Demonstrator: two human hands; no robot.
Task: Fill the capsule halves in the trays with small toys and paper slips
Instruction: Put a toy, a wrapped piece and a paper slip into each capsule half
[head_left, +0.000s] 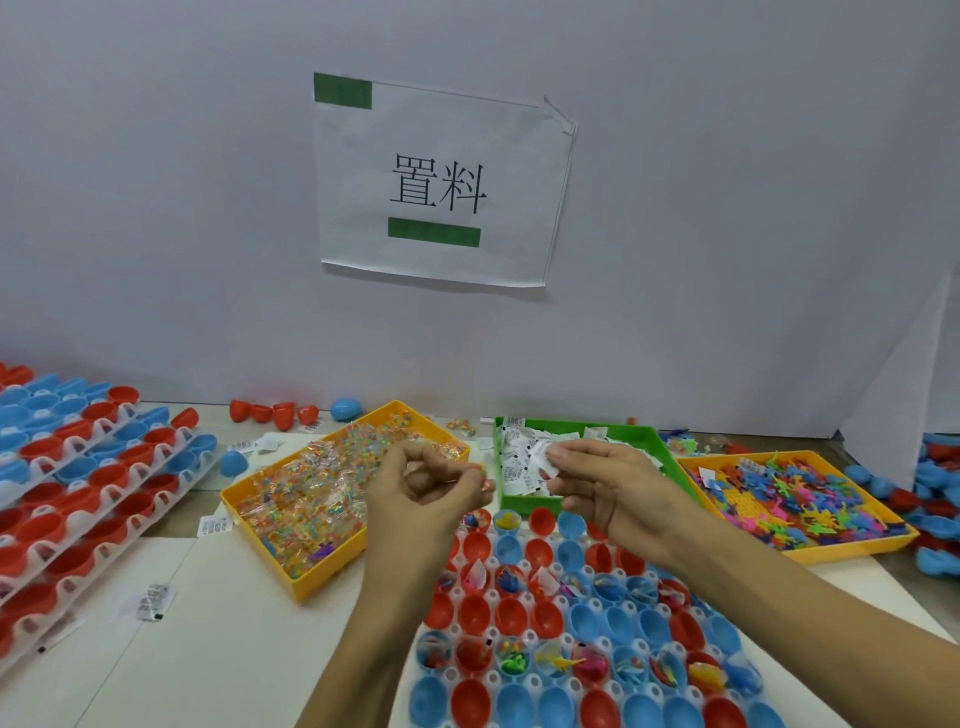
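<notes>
In the head view, the left hand (434, 486) is hovering with fingers curled, pinching a small clear toy packet (480, 475) just above the far edge of the capsule tray (519, 634) on the tabletop (234, 649). The right hand (605, 486) is pinching a paper slip (545, 462) over the green bin (649, 436), right of the yellow bin (306, 584) of packets
</notes>
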